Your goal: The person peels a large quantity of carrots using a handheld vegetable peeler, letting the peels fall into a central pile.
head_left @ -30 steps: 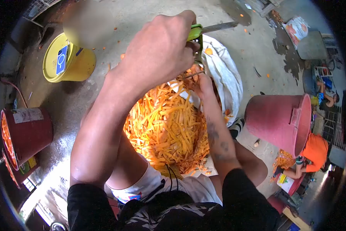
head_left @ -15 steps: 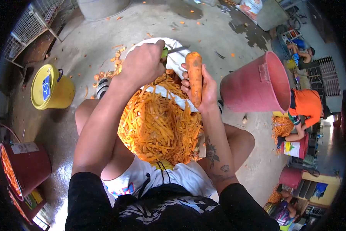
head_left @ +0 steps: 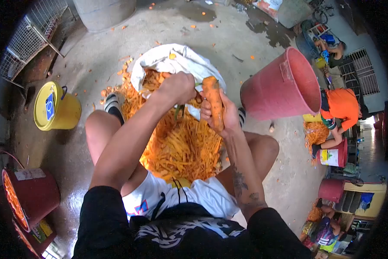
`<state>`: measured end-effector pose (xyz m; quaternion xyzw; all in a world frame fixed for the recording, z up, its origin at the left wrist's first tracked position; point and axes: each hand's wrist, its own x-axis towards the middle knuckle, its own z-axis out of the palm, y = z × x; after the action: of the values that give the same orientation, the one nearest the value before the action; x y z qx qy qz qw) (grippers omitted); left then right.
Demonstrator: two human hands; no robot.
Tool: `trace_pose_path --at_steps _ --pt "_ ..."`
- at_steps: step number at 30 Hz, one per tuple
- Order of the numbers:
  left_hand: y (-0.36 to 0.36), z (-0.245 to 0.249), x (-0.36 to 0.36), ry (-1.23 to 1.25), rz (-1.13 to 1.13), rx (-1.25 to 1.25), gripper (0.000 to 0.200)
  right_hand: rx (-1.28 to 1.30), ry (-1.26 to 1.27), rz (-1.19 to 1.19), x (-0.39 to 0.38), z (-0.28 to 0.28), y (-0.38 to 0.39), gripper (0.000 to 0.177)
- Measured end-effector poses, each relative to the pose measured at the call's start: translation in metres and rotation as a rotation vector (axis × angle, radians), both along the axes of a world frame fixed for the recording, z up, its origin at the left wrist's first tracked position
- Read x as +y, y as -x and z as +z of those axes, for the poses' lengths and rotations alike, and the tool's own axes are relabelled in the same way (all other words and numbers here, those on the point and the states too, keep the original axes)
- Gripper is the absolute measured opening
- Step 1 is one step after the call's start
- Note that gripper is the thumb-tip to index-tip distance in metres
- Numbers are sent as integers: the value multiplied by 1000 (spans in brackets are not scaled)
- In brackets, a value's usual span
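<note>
My left hand [head_left: 179,88] is a fist round a green-handled tool [head_left: 197,84], mostly hidden, beside the top of a carrot. The large orange carrot [head_left: 213,103] has dark patches and stands nearly upright in my right hand [head_left: 229,115], fingers on its left side and thumb on its right. Between my legs lies a big heap of orange peelings [head_left: 181,149]. Behind my hands a white sack [head_left: 159,58] lies open, with more peelings and carrot pieces at its mouth.
A large pink bin [head_left: 267,93] stands at the right, a yellow lidded bucket [head_left: 66,112] at the left. Dark red tubs [head_left: 38,190] of carrots are lower left. People sit or bend at the far right, one in an orange shirt [head_left: 342,108].
My left hand has moved down and right, close to the carrot's top. The carrot and right hand sit slightly lower in view. More of the white sack shows.
</note>
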<state>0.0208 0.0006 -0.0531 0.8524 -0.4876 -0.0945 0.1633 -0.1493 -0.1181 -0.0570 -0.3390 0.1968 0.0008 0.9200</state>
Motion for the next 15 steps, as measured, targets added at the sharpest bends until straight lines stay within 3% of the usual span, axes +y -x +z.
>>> trace_pose_path --at_steps 6,10,13,15 --pt "-2 -36 -18 -84 -46 150 35 36 -73 -70 3 -23 7 55" --pt "0 -44 -23 -63 -75 87 33 57 -70 -118 4 -25 5 54" --pt "-3 -37 -25 -91 -50 196 31 83 -55 -144 7 -22 4 55" --pt "-6 -36 -18 -223 94 320 30 13 20 -105 17 -9 17 57"
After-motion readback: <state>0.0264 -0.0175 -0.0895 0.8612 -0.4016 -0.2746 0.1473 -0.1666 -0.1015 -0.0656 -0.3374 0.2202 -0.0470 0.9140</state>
